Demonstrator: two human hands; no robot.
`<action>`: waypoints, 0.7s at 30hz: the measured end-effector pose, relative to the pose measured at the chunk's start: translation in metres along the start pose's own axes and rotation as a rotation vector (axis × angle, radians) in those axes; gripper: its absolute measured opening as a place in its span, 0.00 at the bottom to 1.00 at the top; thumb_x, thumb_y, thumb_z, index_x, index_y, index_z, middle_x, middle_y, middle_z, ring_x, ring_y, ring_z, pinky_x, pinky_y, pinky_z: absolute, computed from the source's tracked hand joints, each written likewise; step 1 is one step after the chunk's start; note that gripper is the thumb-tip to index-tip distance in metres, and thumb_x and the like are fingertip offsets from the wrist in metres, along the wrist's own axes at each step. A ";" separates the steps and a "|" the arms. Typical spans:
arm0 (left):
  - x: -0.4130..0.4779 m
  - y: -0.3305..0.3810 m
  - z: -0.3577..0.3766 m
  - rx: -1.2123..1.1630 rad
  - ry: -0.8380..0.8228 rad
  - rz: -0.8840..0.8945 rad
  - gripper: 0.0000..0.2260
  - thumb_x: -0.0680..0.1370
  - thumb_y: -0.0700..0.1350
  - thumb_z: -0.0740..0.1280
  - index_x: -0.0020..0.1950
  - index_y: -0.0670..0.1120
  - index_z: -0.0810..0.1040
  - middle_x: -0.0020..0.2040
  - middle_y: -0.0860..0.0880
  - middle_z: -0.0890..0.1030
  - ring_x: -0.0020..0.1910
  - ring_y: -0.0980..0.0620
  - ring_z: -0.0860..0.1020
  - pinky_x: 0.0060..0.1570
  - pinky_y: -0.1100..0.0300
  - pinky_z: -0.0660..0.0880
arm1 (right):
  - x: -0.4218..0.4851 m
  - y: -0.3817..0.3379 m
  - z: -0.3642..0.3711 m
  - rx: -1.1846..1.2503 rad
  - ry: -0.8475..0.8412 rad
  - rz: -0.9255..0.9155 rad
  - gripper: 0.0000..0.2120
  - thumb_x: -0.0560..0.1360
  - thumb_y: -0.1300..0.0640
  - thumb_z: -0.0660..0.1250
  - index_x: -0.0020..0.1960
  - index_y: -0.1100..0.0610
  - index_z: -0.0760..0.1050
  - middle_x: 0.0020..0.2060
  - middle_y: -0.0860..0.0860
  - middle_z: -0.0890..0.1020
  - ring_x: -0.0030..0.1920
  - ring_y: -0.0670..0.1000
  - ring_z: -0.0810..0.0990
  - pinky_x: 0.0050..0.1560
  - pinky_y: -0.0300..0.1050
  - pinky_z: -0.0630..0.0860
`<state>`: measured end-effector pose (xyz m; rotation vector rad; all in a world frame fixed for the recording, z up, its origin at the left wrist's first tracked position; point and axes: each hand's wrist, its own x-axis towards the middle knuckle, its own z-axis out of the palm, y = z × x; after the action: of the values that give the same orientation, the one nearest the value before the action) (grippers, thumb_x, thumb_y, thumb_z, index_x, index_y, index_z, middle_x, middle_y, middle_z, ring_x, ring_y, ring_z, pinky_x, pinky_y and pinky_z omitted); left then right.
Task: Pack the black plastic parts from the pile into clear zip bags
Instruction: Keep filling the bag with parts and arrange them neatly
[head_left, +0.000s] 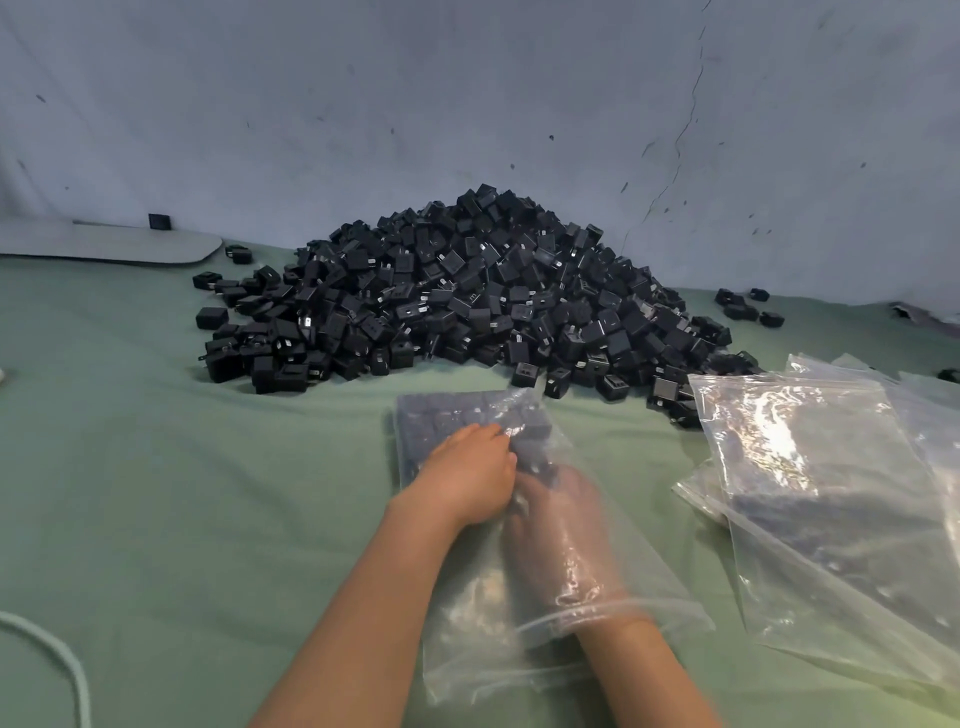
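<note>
Green cloth (156, 493), bagged parts (441, 415) under left fingers (483, 435)

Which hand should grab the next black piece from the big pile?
Probably the left hand: it rests outside, on top of the clear zip bag, free to reach the pile of black plastic parts. The right hand is inside the bag, in past the wrist.

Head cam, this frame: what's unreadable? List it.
All head view.
- right hand: inside the zip bag, smeared by motion blur and film glare. Whether it holds a part cannot be told.
- left hand: on that bag. Blur hides whether the fingers pinch or press.
- bagged parts: count lost behind the film.
- bags at right: cut by the frame edge, glare over contents.
</note>
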<state>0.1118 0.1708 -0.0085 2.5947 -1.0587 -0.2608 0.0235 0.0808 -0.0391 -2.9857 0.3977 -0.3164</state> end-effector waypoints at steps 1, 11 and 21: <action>-0.001 0.000 0.000 -0.017 0.000 -0.002 0.19 0.83 0.46 0.49 0.72 0.42 0.64 0.73 0.46 0.64 0.72 0.47 0.60 0.72 0.51 0.56 | 0.003 0.000 0.000 0.002 -0.038 0.004 0.17 0.80 0.51 0.52 0.68 0.45 0.66 0.65 0.47 0.70 0.66 0.47 0.65 0.66 0.40 0.55; -0.007 0.000 0.002 -0.007 -0.001 0.011 0.21 0.84 0.47 0.48 0.77 0.45 0.56 0.78 0.49 0.52 0.77 0.50 0.49 0.75 0.52 0.47 | 0.007 -0.008 -0.001 0.004 -0.059 0.088 0.19 0.80 0.53 0.56 0.70 0.54 0.67 0.69 0.57 0.67 0.69 0.56 0.66 0.66 0.50 0.65; -0.016 0.010 -0.005 -0.027 -0.065 0.068 0.18 0.83 0.44 0.49 0.71 0.42 0.66 0.73 0.47 0.64 0.72 0.50 0.61 0.71 0.55 0.56 | 0.024 -0.005 0.021 0.052 -0.107 0.146 0.27 0.77 0.75 0.45 0.70 0.56 0.64 0.70 0.51 0.68 0.70 0.53 0.67 0.71 0.43 0.63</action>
<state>0.0950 0.1764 0.0004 2.5367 -1.1556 -0.3422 0.0522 0.0810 -0.0546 -2.8867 0.5823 -0.1502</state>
